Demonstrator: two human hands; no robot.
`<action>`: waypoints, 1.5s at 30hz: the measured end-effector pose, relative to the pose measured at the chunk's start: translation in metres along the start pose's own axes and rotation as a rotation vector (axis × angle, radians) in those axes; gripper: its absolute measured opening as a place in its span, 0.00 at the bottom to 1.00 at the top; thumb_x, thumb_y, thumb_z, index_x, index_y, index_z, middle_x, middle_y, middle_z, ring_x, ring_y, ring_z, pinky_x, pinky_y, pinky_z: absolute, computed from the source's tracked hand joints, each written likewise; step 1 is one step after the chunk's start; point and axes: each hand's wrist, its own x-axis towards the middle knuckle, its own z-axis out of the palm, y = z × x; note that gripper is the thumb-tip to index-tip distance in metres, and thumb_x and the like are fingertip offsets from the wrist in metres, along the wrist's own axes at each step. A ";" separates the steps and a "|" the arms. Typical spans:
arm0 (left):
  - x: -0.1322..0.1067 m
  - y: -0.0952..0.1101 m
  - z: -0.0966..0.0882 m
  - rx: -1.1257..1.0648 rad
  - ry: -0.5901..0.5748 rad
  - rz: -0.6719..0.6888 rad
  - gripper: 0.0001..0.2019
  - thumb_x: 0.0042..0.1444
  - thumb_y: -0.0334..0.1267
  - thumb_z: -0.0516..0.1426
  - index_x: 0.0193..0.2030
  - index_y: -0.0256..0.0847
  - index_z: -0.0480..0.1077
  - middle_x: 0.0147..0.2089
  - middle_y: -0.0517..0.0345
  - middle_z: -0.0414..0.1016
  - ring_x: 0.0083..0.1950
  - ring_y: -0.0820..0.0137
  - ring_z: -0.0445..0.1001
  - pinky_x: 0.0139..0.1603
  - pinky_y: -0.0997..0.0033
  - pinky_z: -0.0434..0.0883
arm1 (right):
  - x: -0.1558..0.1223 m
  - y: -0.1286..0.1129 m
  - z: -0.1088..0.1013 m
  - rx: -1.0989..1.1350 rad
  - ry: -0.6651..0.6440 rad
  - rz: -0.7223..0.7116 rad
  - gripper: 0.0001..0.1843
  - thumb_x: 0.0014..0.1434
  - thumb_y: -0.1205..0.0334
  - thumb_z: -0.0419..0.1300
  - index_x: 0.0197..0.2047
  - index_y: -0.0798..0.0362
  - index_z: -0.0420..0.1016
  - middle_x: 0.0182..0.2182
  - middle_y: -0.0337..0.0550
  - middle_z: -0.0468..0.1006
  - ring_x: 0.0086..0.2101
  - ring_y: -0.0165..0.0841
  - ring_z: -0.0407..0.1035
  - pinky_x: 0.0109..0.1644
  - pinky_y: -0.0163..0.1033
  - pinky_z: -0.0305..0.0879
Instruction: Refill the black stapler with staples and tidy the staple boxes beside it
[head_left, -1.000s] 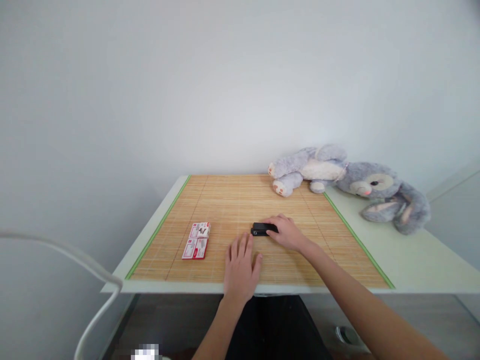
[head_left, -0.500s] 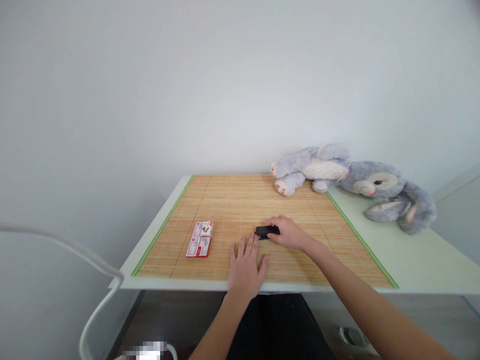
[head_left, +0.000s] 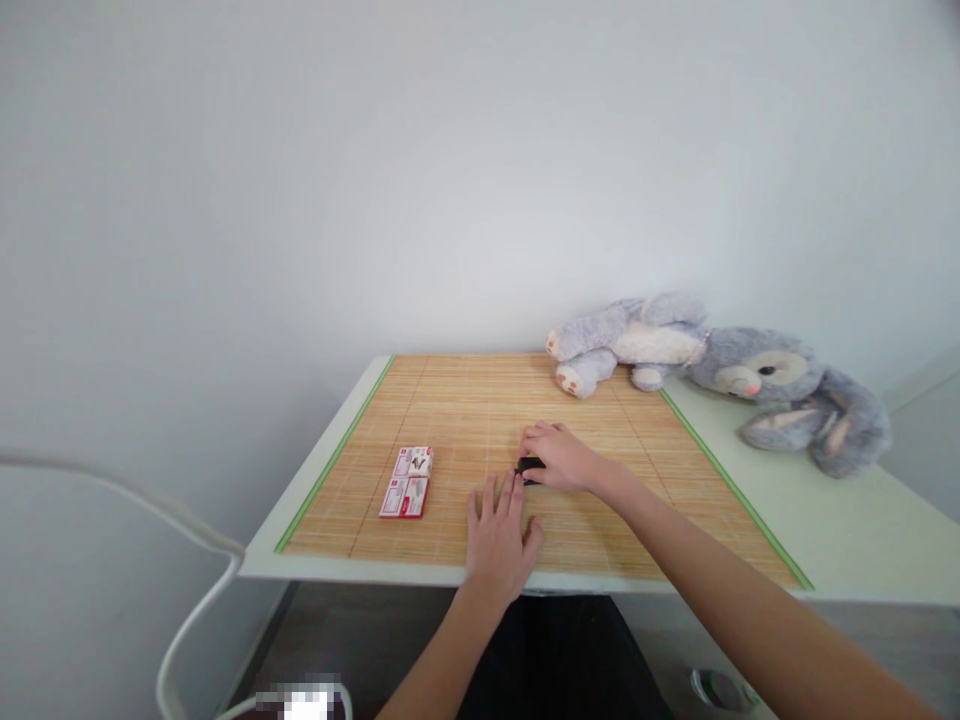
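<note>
On the bamboo mat lies a small black stapler (head_left: pixel 531 469), mostly covered by fingers. My right hand (head_left: pixel 555 456) is closed over it from the right, its fingers reaching along the top toward the left end. My left hand (head_left: pixel 495 530) rests flat on the mat with fingers stretched out and thumb apart. Its fingertips are at the stapler's left end; whether they touch it I cannot tell. Further left sit two small red-and-white boxes, an upper box (head_left: pixel 413 461) and a lower box (head_left: pixel 404 497), printed with pictures.
The green-edged bamboo mat (head_left: pixel 465 400) covers much of the white table (head_left: pixel 847 540). A grey plush rabbit (head_left: pixel 660 345) lies on its side at the back right, by the wall. A white cable (head_left: pixel 187 522) hangs at the left. Below is a round container (head_left: pixel 720 688).
My right hand has slid left along the stapler and now covers more of it. My left hand stays flat. The whole view has shifted slightly.
</note>
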 end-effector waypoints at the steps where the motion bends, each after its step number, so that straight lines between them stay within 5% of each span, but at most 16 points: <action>1: 0.000 0.000 0.000 0.001 0.001 -0.002 0.34 0.68 0.45 0.52 0.79 0.52 0.48 0.80 0.56 0.51 0.80 0.47 0.48 0.76 0.31 0.51 | -0.001 0.001 -0.001 0.006 0.007 0.002 0.11 0.59 0.58 0.71 0.45 0.48 0.82 0.48 0.47 0.79 0.54 0.47 0.67 0.57 0.49 0.59; 14: 0.000 -0.001 0.001 -0.006 0.001 -0.002 0.37 0.66 0.41 0.52 0.80 0.51 0.47 0.81 0.58 0.50 0.81 0.50 0.47 0.77 0.32 0.50 | -0.039 0.020 -0.041 0.111 0.122 0.004 0.13 0.67 0.59 0.62 0.53 0.50 0.76 0.50 0.49 0.77 0.52 0.43 0.70 0.59 0.47 0.66; 23: 0.000 -0.001 0.000 -0.008 0.016 -0.009 0.38 0.65 0.40 0.53 0.80 0.53 0.46 0.80 0.59 0.52 0.80 0.51 0.50 0.77 0.34 0.51 | -0.099 0.077 -0.068 0.094 0.154 0.108 0.15 0.68 0.52 0.59 0.54 0.46 0.75 0.53 0.53 0.76 0.55 0.47 0.71 0.63 0.54 0.67; 32: 0.002 -0.002 -0.001 -0.017 0.005 -0.005 0.37 0.66 0.40 0.51 0.80 0.55 0.45 0.80 0.63 0.51 0.80 0.51 0.51 0.77 0.34 0.52 | -0.152 0.120 -0.024 0.181 0.189 0.260 0.14 0.65 0.53 0.59 0.52 0.45 0.77 0.51 0.53 0.78 0.53 0.46 0.74 0.60 0.53 0.71; 45: 0.000 -0.003 -0.002 0.024 0.008 0.002 0.35 0.70 0.43 0.50 0.81 0.54 0.42 0.80 0.60 0.51 0.80 0.55 0.50 0.79 0.38 0.50 | -0.167 0.098 0.022 0.462 0.397 0.438 0.19 0.68 0.49 0.57 0.58 0.44 0.75 0.54 0.52 0.80 0.51 0.45 0.77 0.58 0.52 0.75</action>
